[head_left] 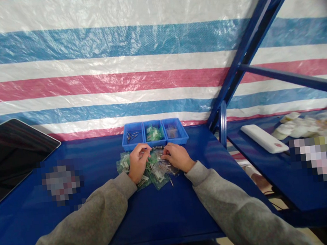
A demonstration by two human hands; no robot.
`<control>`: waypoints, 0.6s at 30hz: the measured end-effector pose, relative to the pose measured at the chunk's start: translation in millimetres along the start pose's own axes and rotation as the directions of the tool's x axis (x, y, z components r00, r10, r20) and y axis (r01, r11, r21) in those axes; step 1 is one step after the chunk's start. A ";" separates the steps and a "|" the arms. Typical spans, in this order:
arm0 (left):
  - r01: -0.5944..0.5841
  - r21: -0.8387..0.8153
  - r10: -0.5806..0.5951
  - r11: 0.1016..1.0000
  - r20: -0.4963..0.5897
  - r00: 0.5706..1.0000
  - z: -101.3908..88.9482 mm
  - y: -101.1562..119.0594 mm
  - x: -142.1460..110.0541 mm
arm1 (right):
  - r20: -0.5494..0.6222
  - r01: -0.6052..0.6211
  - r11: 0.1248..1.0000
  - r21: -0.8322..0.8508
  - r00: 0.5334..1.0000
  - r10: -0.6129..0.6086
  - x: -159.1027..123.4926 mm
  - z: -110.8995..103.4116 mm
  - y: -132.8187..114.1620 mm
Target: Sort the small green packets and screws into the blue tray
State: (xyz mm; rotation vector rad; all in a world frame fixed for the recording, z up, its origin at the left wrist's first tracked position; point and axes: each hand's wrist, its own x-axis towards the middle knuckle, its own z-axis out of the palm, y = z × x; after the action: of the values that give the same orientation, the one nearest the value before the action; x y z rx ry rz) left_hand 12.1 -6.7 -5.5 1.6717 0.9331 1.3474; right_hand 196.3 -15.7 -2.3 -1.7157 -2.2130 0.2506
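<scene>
Over a pile of small green and clear plastic bags point(158, 173), my left hand point(138, 163) and my right hand point(178, 157) face each other. Thumb and fingers are pinched together on both. A thin dark strip-like piece point(156, 147) lies between the fingertips; its kind is too small to tell, and whether both hands grip it is unclear. White pieces show inside the green bags. A slim metal pin point(171, 182) sticks out at the front of the pile. Just behind the hands stands a blue three-part bin point(155, 143).
The bin's left compartment holds several metal pins point(131, 136), the middle green bags point(153, 133), the right clear bags point(171, 131). A black-screened panel point(13, 156) lies left. Right, past a blue frame post point(223, 126), is a white power bank point(265, 139).
</scene>
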 end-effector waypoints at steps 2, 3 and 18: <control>-0.003 -0.001 0.003 1.000 0.004 1.000 -0.5 -0.3 0.0 | -0.015 0.011 1.000 0.001 1.000 -0.011 -1.2 -2.3 -0.9; -0.005 -0.002 0.005 1.000 0.006 1.000 -0.7 -0.4 0.0 | -0.027 0.020 1.000 0.005 0.999 -0.020 -2.1 -3.9 -1.1; 0.026 -0.004 -0.026 1.000 0.034 0.999 -1.4 -4.4 -0.3 | -0.008 0.231 0.973 -0.026 0.973 -0.231 -5.5 -8.7 3.6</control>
State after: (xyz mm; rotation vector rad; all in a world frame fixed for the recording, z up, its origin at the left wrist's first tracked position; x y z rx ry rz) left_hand 10.3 -5.0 -9.5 1.6686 0.9281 1.2988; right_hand 204.0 -20.6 3.7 -1.4490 -2.3896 0.1571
